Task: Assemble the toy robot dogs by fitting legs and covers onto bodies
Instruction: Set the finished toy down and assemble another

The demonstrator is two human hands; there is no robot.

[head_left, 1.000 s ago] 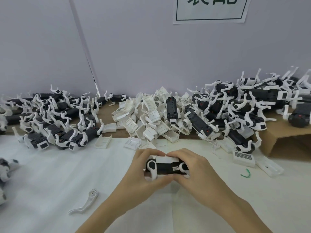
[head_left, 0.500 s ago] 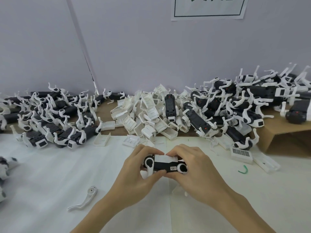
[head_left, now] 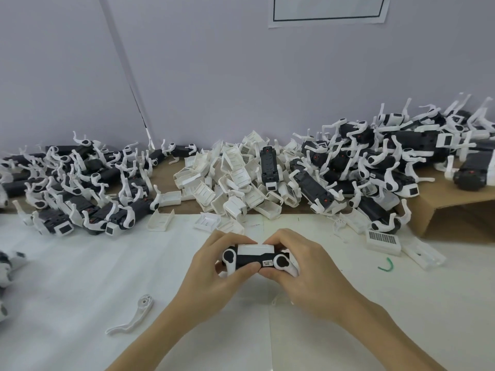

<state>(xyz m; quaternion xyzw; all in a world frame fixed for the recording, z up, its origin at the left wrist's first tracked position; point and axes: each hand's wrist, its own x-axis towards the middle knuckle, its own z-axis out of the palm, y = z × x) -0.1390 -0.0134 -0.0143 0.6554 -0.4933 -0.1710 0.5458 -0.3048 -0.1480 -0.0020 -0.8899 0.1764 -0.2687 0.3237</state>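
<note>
The left hand (head_left: 211, 266) and right hand (head_left: 308, 266) cover both ends and the underside of the toy dog body (head_left: 255, 259). Its small label (head_left: 267, 263) is too small to read. The wall sign (head_left: 328, 9) is cut off by the top edge. Toy parts (head_left: 5, 277) at the left edge are cropped and blurred.

No text reads clearly; the held toy body's (head_left: 255, 259) small label is too blurred.

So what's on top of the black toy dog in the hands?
A white cover sits on the black toy dog body, gripped by left hand and right hand. Fingers hide its far edge.
</note>
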